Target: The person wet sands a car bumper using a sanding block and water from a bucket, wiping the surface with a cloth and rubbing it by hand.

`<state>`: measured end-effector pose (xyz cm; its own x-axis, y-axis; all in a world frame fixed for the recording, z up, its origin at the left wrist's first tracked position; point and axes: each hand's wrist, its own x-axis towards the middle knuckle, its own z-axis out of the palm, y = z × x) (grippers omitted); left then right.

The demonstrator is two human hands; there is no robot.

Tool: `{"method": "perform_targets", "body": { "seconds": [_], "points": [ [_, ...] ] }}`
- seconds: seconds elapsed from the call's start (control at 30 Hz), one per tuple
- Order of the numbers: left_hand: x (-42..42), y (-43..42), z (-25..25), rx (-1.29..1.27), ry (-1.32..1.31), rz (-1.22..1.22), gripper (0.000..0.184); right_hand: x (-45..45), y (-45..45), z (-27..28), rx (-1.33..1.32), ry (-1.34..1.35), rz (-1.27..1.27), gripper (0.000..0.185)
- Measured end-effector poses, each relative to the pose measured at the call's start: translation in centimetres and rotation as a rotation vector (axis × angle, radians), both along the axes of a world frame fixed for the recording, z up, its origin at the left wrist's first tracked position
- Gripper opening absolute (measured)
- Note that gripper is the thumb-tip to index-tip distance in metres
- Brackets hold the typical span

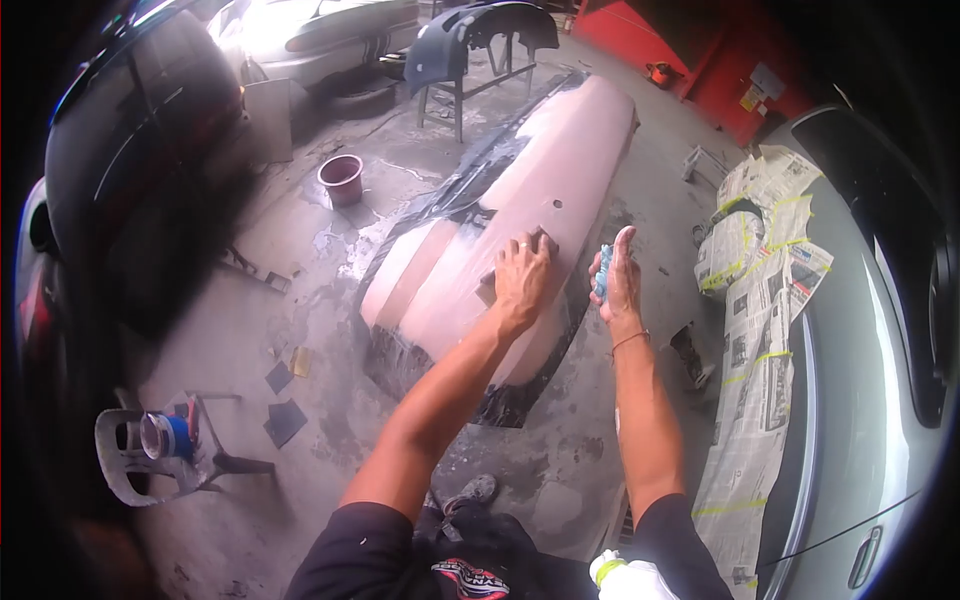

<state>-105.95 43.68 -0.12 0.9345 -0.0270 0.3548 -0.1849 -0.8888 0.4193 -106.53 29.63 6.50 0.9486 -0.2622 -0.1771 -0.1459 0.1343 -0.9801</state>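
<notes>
A car bumper (565,150), coated in pinkish-white filler or primer with dark bare edges, lies in front of me. My left hand (522,278) presses on its surface, fingers wrapped over a dark, flat sanding block (487,292) whose ends show on both sides of the hand. Just right of the bumper, my right hand (622,272) is raised with the thumb up. It is closed on a crumpled light-blue cloth (603,272), held clear of the bumper.
A maroon bucket (342,182) stands on the wet floor. At left, a plastic chair (125,480) bears a blue tin (168,437), near loose sandpaper sheets (286,423). A dark bumper (480,35) rests on a stand behind. A car masked with newspaper (750,400) flanks my right.
</notes>
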Motion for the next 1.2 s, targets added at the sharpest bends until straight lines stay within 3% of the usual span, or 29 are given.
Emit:
{"method": "perform_targets", "body": {
  "seconds": [0.07,0.13,0.2,0.3,0.37,0.53,0.57,0.67,0.8,0.87,0.97,1.0,1.03,1.07,1.1,1.13,1.2],
  "points": [
    [-4.0,0.6,-1.7,-0.086,-0.152,0.075,0.053,1.1,2.9,1.3,-0.205,-0.016,0.120,0.059],
    [-8.4,1.7,-3.8,-0.127,-0.196,0.115,0.056,3.8,5.4,-1.4,-0.294,-0.051,0.248,0.067],
    [-12.1,3.0,-7.4,-0.050,-0.220,0.151,0.058,6.2,8.0,-4.7,-1.094,-0.152,0.241,0.071],
    [-16.6,4.2,-11.4,-0.115,-0.282,0.197,0.063,4.4,9.7,-4.1,-1.253,-0.404,0.302,0.071],
    [-17.1,4.2,-14.4,-0.140,-0.445,0.218,0.063,7.4,6.9,-3.9,-1.222,-0.468,0.197,0.060],
    [-16.0,5.4,-13.2,0.003,-0.461,0.240,0.058,11.0,1.0,-10.0,-1.263,-0.649,0.000,0.034],
    [-15.2,5.0,-12.1,-0.011,-0.421,0.243,0.058,10.6,1.0,-10.2,-1.314,-0.755,-0.016,0.027],
    [-9.9,3.7,-4.5,0.068,-0.274,0.217,0.059,10.6,1.0,-10.5,-1.142,-0.579,-0.118,0.024],
    [5.1,2.5,0.8,0.043,-0.230,0.072,0.041,11.2,0.7,-10.5,-0.978,-0.578,-0.149,0.022],
    [8.4,1.1,2.2,0.043,-0.135,0.063,0.045,12.7,0.6,-11.0,-0.967,-0.600,-0.184,0.020],
    [0.7,3.2,-1.2,0.024,-0.277,-0.184,0.040,12.3,0.4,-11.5,-0.880,-0.695,-0.196,0.021],
    [-4.5,3.5,-2.2,0.213,-0.342,-0.244,0.043,12.7,0.4,-11.6,-0.869,-0.686,-0.213,0.021],
    [-9.1,4.1,-7.4,0.213,-0.360,-0.087,0.052,13.0,0.3,-11.7,-0.824,-0.656,-0.216,0.021],
    [-13.5,4.8,-9.2,0.419,-0.422,-0.121,0.061,12.8,0.0,-12.2,-0.784,-0.614,-0.217,0.021],
    [-16.8,4.6,-11.5,0.202,-0.389,-0.030,0.064,12.6,0.1,-12.0,-0.761,-0.506,-0.264,0.018],
    [-18.5,4.6,-14.2,0.172,-0.413,0.012,0.062,12.4,0.0,-12.4,-0.769,-0.494,-0.282,0.018],
    [-17.8,2.4,-12.4,0.170,-0.416,0.109,0.062,13.2,-0.1,-12.7,-0.771,-0.446,-0.324,0.017]
  ]
}}
